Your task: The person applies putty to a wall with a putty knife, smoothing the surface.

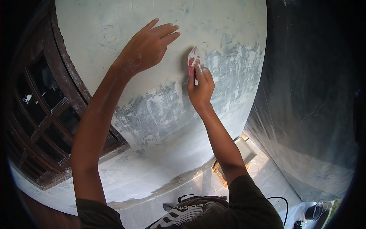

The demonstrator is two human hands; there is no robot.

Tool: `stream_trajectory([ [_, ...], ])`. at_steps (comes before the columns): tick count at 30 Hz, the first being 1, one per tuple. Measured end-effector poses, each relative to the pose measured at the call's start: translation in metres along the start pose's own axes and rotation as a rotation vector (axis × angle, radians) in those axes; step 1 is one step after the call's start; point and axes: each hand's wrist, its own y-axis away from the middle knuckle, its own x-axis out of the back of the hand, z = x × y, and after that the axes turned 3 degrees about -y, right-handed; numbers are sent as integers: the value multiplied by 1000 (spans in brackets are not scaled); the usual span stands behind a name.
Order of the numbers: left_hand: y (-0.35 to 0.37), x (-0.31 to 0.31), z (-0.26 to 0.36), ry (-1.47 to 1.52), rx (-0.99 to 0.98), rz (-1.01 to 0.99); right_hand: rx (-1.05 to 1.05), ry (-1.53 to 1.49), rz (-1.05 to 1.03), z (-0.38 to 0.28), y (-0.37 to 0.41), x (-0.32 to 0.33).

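My right hand (202,86) grips a red putty knife (191,65) smeared with white filler, its tip pointing up the wall (179,42). The blade lies close against the surface. Up and to the left, my left hand (152,44) is held near the wall with its fingers stretched out and nothing in them. Cream-white filler covers the upper wall, while a grey, streaky patch (152,110) runs below and right of the hands. Dried white smears mark my left wrist.
A dark wooden window frame (72,72) with glass panes borders the wall at left. Transparent plastic sheeting (305,133) hangs at right. On the tiled floor (263,168) stands a pale-topped box (244,152); a black cable (284,202) and a dark container (314,211) lie lower right.
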Motion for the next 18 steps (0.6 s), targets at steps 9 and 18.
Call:
stream_trajectory([
  [9, 1, -3, 2, -17, -9, -20, 73, -94, -216, -35, 84, 1],
  [18, -1, 1, -3, -6, 6, -14, 77, 101, 38, -1, -26, -3],
])
